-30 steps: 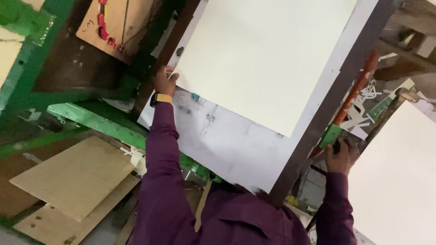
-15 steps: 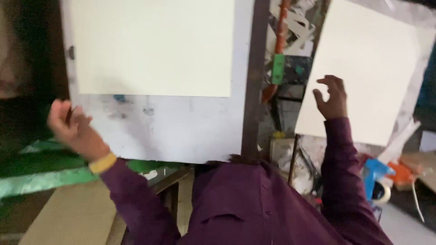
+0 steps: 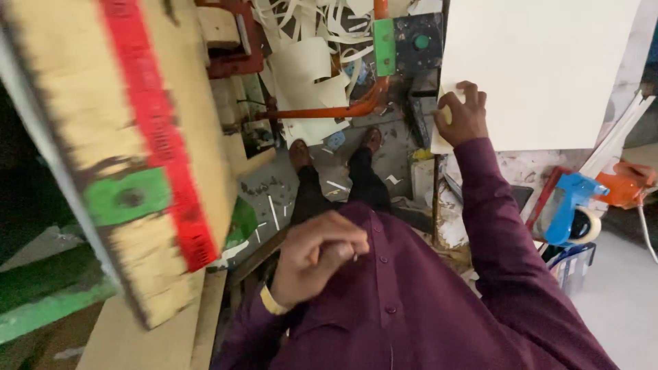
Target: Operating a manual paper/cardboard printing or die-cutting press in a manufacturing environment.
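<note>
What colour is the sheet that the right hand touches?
Cream, plain with no pattern. The right hand rests on the sheet; seen in the head view.

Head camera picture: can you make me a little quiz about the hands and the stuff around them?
1. True or false: the right hand touches the cream sheet.
2. What colour is the tape dispenser by the right sleeve? A) blue B) yellow C) black
3. Fill in: the left hand is curled in front of the purple ____.

Key:
1. True, its fingers rest at the sheet's lower left corner.
2. A
3. shirt
</note>
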